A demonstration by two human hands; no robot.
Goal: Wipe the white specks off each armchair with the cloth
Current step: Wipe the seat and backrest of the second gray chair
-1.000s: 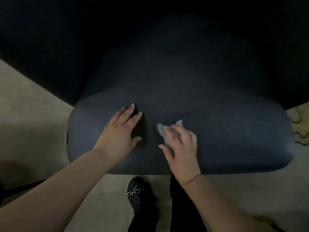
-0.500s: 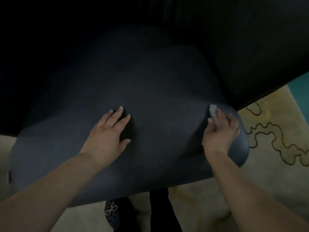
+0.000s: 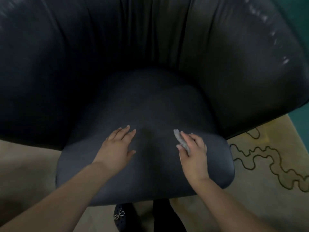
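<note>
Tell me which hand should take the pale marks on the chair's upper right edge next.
Right, probably. The right hand already grips the cloth and sits on the side of the pale marks. The left hand lies flat on the seat cushion, holding nothing.

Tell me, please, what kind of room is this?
Probably a living room or lounge, though little of it shows. A dark padded armchair fills the view and stands on a beige rug with a wavy line pattern. The right hand holds a cloth on the seat.
</note>
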